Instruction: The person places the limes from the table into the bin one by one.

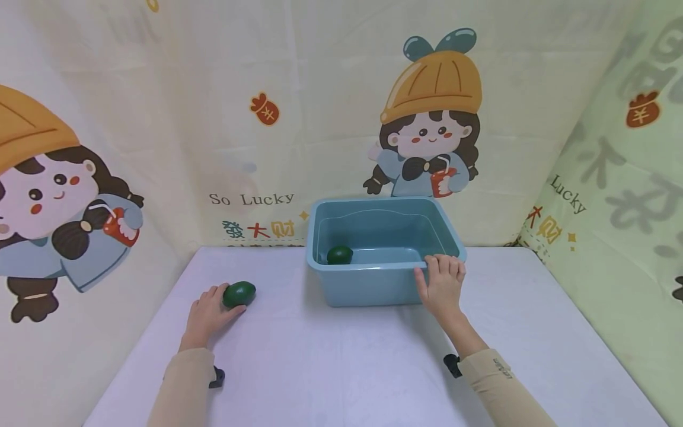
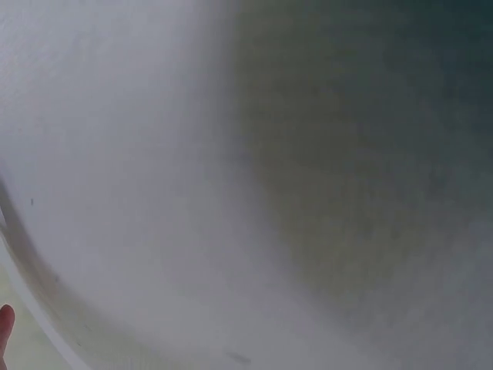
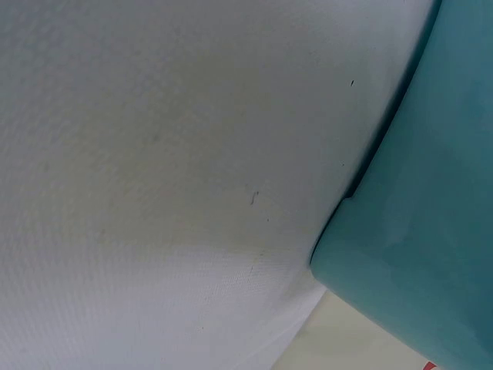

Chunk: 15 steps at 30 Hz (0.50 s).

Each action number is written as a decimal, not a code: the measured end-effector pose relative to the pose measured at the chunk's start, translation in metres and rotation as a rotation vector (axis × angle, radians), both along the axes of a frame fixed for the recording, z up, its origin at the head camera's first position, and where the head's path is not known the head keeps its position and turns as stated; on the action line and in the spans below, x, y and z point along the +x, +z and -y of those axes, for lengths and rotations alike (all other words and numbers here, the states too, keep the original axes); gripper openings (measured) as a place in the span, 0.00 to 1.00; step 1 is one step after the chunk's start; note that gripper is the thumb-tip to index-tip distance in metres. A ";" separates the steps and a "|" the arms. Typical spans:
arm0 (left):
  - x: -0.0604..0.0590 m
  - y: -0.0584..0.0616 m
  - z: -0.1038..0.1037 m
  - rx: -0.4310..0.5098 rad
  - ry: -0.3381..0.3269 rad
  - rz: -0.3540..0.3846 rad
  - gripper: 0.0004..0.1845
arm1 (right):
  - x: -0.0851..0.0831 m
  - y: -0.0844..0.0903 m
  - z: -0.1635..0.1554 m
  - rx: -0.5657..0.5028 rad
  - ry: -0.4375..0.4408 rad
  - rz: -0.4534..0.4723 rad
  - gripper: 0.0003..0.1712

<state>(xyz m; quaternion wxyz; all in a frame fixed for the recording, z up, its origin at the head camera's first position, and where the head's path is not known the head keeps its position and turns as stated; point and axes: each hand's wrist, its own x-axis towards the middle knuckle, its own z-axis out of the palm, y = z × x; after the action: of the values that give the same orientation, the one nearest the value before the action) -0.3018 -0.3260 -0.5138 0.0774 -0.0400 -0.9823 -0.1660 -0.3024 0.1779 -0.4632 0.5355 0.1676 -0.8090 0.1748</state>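
Observation:
On the left of the table, my left hand [image 1: 207, 315] holds a dark green, lime-like fruit [image 1: 239, 294], with the thumb at its near side and the fingers at its far left. A similar green fruit [image 1: 340, 255] lies inside the blue plastic basin [image 1: 373, 286], toward its left end. My right hand [image 1: 444, 284] grips the basin's front rim near the right corner, fingers over the edge and thumb on the outside. The basin's lower corner [image 3: 385, 262] fills the right side of the right wrist view. Only a fingertip [image 2: 6, 320] shows at the edge of the left wrist view.
A white cloth covers the table [image 1: 341, 367]. Fabric walls [image 1: 320, 118] printed with cartoon figures stand close behind the basin and on both sides. Dark wrist straps [image 1: 452, 365] sit at the sleeve cuffs.

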 end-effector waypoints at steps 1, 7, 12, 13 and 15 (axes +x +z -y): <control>0.000 0.000 0.000 0.003 0.001 -0.002 0.45 | 0.000 0.000 0.000 0.000 0.000 -0.002 0.29; 0.001 0.000 -0.001 0.003 0.004 -0.025 0.44 | 0.001 0.001 0.000 -0.003 0.003 0.003 0.29; 0.002 0.000 -0.003 -0.029 0.009 -0.052 0.43 | 0.002 0.000 0.000 -0.005 0.003 0.009 0.29; 0.002 0.000 -0.003 -0.036 0.007 -0.063 0.42 | 0.002 0.000 0.000 -0.006 0.003 0.011 0.29; 0.003 0.000 -0.004 -0.052 0.006 -0.083 0.41 | 0.002 0.000 0.000 -0.007 0.004 0.016 0.29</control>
<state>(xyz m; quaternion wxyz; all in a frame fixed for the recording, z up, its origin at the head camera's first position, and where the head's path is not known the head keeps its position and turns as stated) -0.2988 -0.3219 -0.5137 0.1176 -0.0461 -0.9823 -0.1384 -0.2999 0.1781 -0.4631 0.5294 0.1660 -0.8122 0.1802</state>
